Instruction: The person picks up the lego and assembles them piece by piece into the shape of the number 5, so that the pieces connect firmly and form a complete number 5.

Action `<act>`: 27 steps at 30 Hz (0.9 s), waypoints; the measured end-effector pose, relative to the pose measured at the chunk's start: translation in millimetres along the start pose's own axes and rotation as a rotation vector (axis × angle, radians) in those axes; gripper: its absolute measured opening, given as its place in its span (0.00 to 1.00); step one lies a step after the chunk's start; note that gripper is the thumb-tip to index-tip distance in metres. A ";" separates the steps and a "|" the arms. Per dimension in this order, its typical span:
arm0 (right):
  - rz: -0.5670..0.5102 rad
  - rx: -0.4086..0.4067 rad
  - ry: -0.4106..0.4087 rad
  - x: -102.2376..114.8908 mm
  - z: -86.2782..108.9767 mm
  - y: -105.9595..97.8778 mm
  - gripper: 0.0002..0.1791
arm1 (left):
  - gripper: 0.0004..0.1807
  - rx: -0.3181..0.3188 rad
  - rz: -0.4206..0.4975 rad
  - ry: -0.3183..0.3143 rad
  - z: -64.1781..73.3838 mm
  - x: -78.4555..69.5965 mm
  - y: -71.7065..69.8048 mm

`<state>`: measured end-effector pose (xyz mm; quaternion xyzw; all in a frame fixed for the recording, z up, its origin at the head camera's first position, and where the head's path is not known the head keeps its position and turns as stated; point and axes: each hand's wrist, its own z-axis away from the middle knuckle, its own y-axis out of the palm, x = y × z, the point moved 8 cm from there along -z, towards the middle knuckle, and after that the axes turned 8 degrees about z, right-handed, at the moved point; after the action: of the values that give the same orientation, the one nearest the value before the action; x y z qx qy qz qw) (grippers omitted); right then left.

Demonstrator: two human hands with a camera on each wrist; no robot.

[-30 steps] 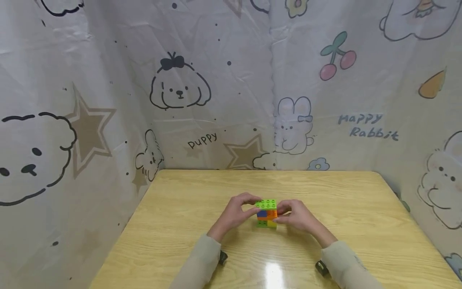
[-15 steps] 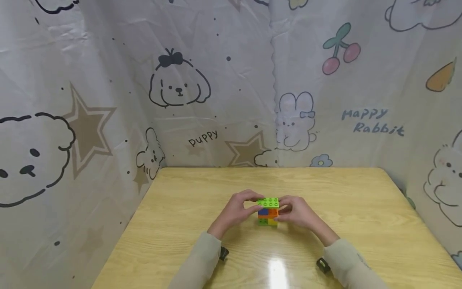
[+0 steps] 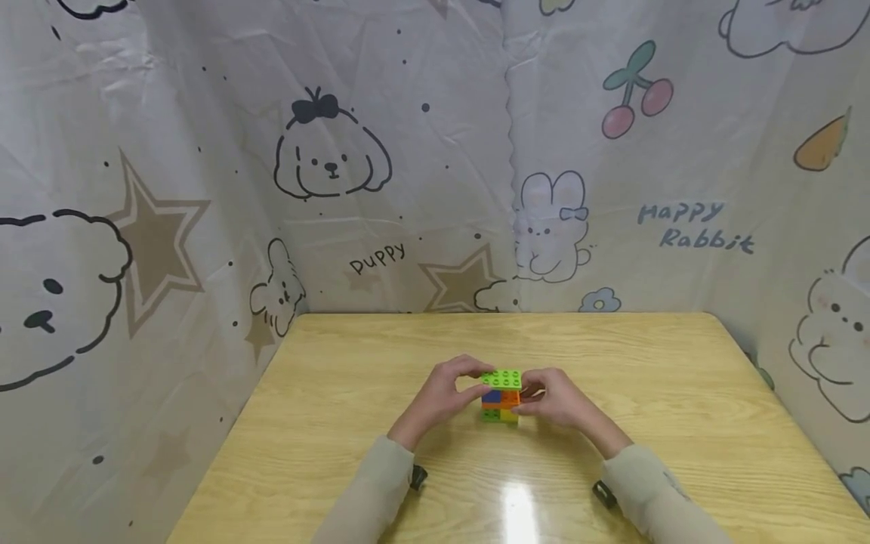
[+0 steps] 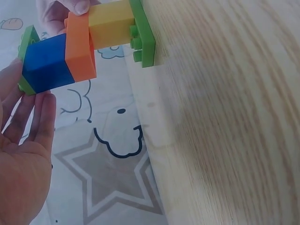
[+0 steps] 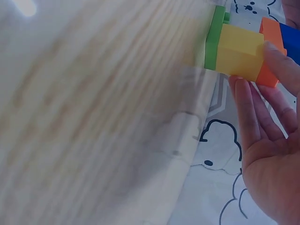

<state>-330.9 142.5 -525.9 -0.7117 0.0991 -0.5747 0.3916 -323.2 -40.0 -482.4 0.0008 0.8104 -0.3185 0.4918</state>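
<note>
Between both hands stands a stack of toy building bricks. A light green plate (image 3: pixel 503 379) tops it, above a blue brick (image 4: pixel 49 63) on the left. An orange brick (image 4: pixel 80 51) lies in the middle, over a yellow brick (image 5: pixel 240 50). At the bottom, a green base plate (image 4: pixel 144 35) is right at the tabletop. My left hand (image 3: pixel 440 397) pinches the upper end, thumb in front and fingers behind, at the green plate and blue brick. With the thumb on the orange brick and fingers at the yellow one, my right hand (image 3: pixel 560 399) grips lower down.
The stack is near the middle of a wood-grain table (image 3: pixel 326 393). A printed curtain (image 3: pixel 421 189) hangs along the table's back and sides. Dark wrist devices show under both sleeves (image 3: pixel 374 483).
The view has shifted slightly, moving hands and stack a little in the picture. Both hands keep much the same hold, and the stack looks unchanged.
</note>
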 end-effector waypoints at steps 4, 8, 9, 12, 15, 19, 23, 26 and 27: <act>0.031 0.007 -0.015 3.0 -0.6 -1.4 0.12 | 0.16 -0.001 0.001 0.000 -0.6 -0.2 -0.1; 0.037 0.006 -0.015 3.5 -0.3 -1.3 0.12 | 0.16 -0.005 0.013 -0.014 0.2 1.3 0.1; 0.033 0.005 -0.014 3.6 -0.2 -1.3 0.12 | 0.16 -0.007 0.014 -0.016 0.4 1.8 0.2; 0.023 0.002 -0.014 3.7 -0.1 -1.2 0.11 | 0.16 -0.014 0.015 -0.019 1.2 2.9 0.5; 0.011 0.001 -0.012 2.8 0.1 -1.1 0.12 | 0.17 -0.017 0.018 -0.013 1.3 3.5 1.3; 0.008 0.001 -0.004 1.0 -0.4 -0.9 0.12 | 0.17 -0.022 0.022 -0.005 1.7 3.5 1.2; 0.010 -0.004 -0.008 -0.2 -0.5 -1.5 0.13 | 0.17 -0.024 0.029 -0.002 1.3 3.8 1.4; 0.018 0.002 -0.016 -0.5 -0.5 -0.6 0.12 | 0.17 -0.026 0.036 -0.006 2.0 4.7 1.2; 0.021 0.005 -0.017 -0.6 -0.4 -0.2 0.12 | 0.17 -0.027 0.037 -0.008 2.3 5.1 1.1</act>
<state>-331.5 142.7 -526.1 -0.7145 0.1020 -0.5648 0.4002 -323.7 -41.9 -487.8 0.0082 0.8124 -0.2985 0.5008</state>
